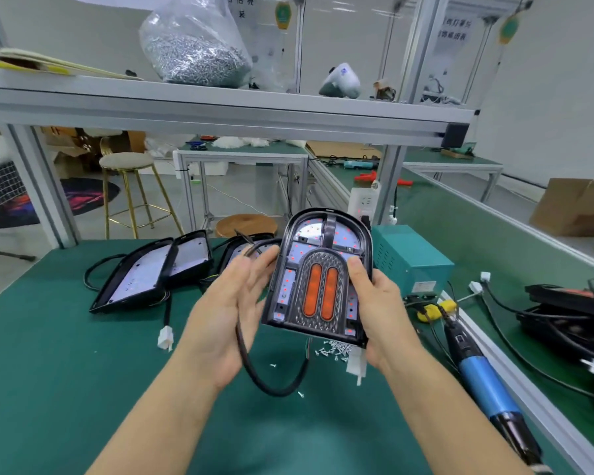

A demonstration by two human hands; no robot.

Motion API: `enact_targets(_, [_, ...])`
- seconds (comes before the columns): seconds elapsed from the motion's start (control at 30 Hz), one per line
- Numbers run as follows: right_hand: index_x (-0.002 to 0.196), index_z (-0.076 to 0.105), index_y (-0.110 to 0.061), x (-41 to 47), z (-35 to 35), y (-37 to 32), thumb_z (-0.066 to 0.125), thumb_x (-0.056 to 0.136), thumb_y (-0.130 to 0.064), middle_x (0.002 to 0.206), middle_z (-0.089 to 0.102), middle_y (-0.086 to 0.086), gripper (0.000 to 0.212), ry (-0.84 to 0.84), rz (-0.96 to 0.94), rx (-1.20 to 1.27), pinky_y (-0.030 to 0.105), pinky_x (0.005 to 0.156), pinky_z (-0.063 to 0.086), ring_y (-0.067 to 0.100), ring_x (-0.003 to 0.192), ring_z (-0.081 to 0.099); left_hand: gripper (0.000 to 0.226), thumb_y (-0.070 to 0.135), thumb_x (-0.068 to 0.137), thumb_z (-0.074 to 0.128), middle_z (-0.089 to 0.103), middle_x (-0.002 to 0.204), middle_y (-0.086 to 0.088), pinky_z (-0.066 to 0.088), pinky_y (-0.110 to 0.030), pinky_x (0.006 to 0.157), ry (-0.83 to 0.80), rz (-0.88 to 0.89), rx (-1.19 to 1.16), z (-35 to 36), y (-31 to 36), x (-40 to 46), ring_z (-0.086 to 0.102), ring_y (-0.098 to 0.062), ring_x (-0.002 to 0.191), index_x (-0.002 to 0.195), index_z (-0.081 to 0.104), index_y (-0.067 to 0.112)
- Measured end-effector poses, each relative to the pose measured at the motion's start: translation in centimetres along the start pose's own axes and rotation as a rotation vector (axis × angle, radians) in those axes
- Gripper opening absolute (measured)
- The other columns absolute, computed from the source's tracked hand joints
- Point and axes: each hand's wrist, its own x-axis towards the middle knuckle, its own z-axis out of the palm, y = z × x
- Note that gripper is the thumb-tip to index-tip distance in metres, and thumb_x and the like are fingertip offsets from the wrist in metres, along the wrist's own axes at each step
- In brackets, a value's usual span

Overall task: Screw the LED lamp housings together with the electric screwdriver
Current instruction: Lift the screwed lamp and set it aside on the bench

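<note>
The lamp housing [318, 279] is up off the bench, gripped by my right hand [379, 313], left hand [227, 313] spread beside it (probably light, rigid; hold rims, not lens).

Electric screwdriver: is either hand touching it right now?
Apart. The head view shows the electric screwdriver lying on the mat, green mat visible between it and the right hand; the left hand is farther away.

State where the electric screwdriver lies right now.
The electric screwdriver lies on the green mat at the right, beside the right hand, near the aluminium rail.
</note>
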Motion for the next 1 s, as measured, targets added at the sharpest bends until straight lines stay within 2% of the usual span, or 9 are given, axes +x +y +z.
enact_targets(0.07, [0.112,0.058,-0.017,0.0,-0.3,0.1,0.058,0.091,-0.051,0.111,0.07,0.008,0.039,0.033,0.006,0.015,0.053,0.096,0.05,0.03,0.107,0.065,0.047,0.042,0.084,0.057,0.062,0.125,0.015,0.044,-0.035,0.101,0.076,0.024,0.263,1.3,-0.7,0.2,0.059,-0.006,0.116,0.13,0.046,0.036])
enact_targets(0.17, [0.12,0.055,-0.018,-0.3,-1.3,0.0,0.057,0.093,-0.048,0.114,0.069,0.006,0.041,0.064,-0.008,0.021,0.052,0.096,0.051,0.028,0.107,0.065,0.066,0.02,0.091,0.06,0.056,0.132,0.014,0.037,-0.037,0.109,0.083,0.021,0.502,2.8,-1.8,0.4,0.055,-0.005,0.12,0.146,0.028,0.035])
enact_targets(0.27, [0.116,0.057,-0.018,-0.6,-3.0,-0.3,0.055,0.096,-0.043,0.1,0.075,0.003,0.032,0.068,-0.01,0.057,0.045,0.083,0.059,0.021,0.09,0.073,0.068,-0.003,0.087,0.06,0.065,0.119,0.008,0.048,-0.035,0.098,0.085,0.006,0.542,3.9,-2.5,0.8,0.064,-0.01,0.105,0.141,0.036,0.03])
enact_targets(0.4, [0.128,0.054,-0.02,-1.5,-5.5,-1.2,0.05,0.101,-0.031,0.103,0.075,0.001,0.029,0.023,-0.039,0.093,0.031,0.065,0.059,0.017,0.086,0.073,0.065,-0.006,0.087,0.059,0.068,0.114,0.002,0.045,-0.049,0.1,0.091,-0.075,0.455,5.6,-3.4,1.6,0.064,-0.023,0.106,0.138,0.041,0.03])
enact_targets(0.5, [0.137,0.043,-0.035,-2.4,-7.3,-1.5,0.047,0.101,-0.024,0.116,0.07,-0.003,0.038,0.022,-0.109,0.073,0.034,0.079,0.058,0.014,0.096,0.071,0.065,-0.005,0.086,0.059,0.071,0.11,0.002,0.046,-0.051,0.099,0.06,-0.127,0.404,6.9,-4.3,2.1,0.065,-0.026,0.105,0.139,0.041,0.028])
enact_targets(0.6, [0.127,0.048,-0.047,-3.2,-9.3,-1.6,0.044,0.103,-0.02,0.116,0.07,-0.011,0.036,0.051,-0.2,0.033,0.026,0.078,0.057,0.009,0.102,0.069,0.062,-0.005,0.087,0.058,0.073,0.103,0.003,0.048,-0.051,0.097,-0.003,-0.157,0.402,8.6,-5.2,2.3,0.066,-0.027,0.103,0.137,0.044,0.028])
enact_targets(0.73, [0.146,0.036,-0.04,-4.3,-12.0,-2.2,0.043,0.104,-0.023,0.127,0.063,-0.016,0.045,0.102,-0.244,0.048,0.037,0.1,0.049,0.007,0.113,0.063,0.058,-0.007,0.088,0.055,0.071,0.109,-0.007,0.045,-0.06,0.095,-0.108,-0.208,0.401,11.4,-6.3,2.8,0.065,-0.034,0.1,0.136,0.046,0.024])
enact_targets(0.87, [0.145,0.037,-0.037,-5.1,-14.8,-3.2,0.041,0.104,-0.021,0.129,0.063,-0.011,0.044,0.17,-0.282,0.039,0.039,0.101,0.048,0.008,0.114,0.063,0.059,-0.008,0.088,0.055,0.07,0.112,-0.01,0.052,-0.05,0.088,-0.192,-0.229,0.398,14.7,-7.4,3.3,0.065,-0.028,0.091,0.137,0.045,0.023])
enact_targets(1.0, [0.148,0.032,-0.039,-5.7,-18.1,-4.5,0.04,0.105,-0.022,0.136,0.057,-0.014,0.047,0.281,-0.3,-0.008,0.037,0.105,0.045,0.005,0.119,0.058,0.052,-0.008,0.089,0.053,0.066,0.118,-0.015,0.05,-0.054,0.092,-0.305,-0.267,0.4,18.3,-8.7,3.7,0.063,-0.031,0.099,0.136,0.047,0.013])
